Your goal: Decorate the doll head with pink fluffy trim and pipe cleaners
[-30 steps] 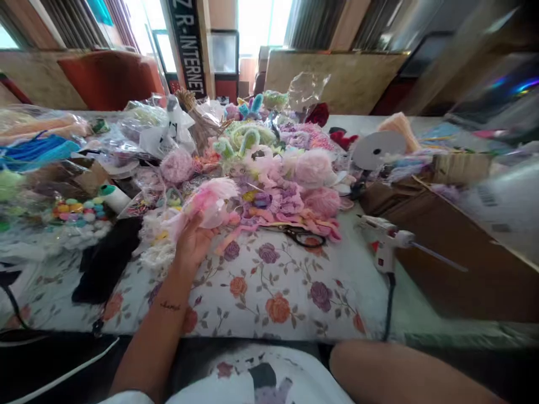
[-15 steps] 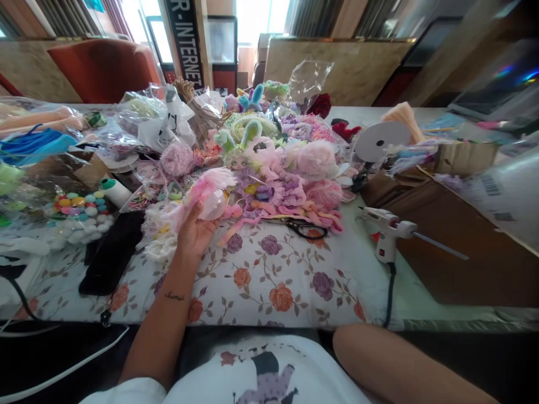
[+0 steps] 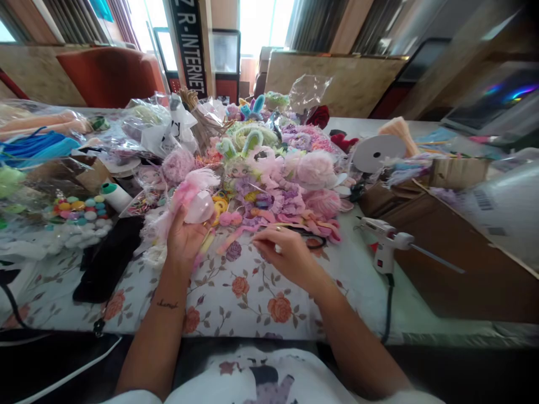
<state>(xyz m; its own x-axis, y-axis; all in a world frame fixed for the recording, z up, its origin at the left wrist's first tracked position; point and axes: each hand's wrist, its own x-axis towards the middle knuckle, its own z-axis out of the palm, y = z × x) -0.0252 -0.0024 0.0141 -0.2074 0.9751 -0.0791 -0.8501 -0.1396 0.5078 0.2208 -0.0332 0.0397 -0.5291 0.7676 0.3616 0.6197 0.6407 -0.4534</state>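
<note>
My left hand (image 3: 185, 238) is closed around a pale, round, shiny piece with pink fluffy yarn hair (image 3: 199, 205), which looks like a doll head. Its yarn points up and to the right. Over the flowered cloth, my right hand (image 3: 283, 252) hovers with thumb and fingertips pinched together; whatever may be between them is too small to make out. Just beyond it lie black-handled scissors (image 3: 315, 243), partly covered by the hand. Pink and peach fuzzy strips (image 3: 324, 224) run behind both hands. A doll with green bunny ears (image 3: 238, 168) rests in the pile.
A white glue gun (image 3: 385, 241) with a glue stick stands at right, beside a cardboard box (image 3: 455, 264). To the left are a black phone-like slab (image 3: 107, 261), bagged coloured pompoms (image 3: 80, 207) and a thread cone (image 3: 115, 196). A white spool (image 3: 374, 154) stands behind.
My right hand has come in from the lower right over the cloth, fingers pinched. My left hand has shifted slightly left with the pink-haired piece. The view has tilted a little upward.
</note>
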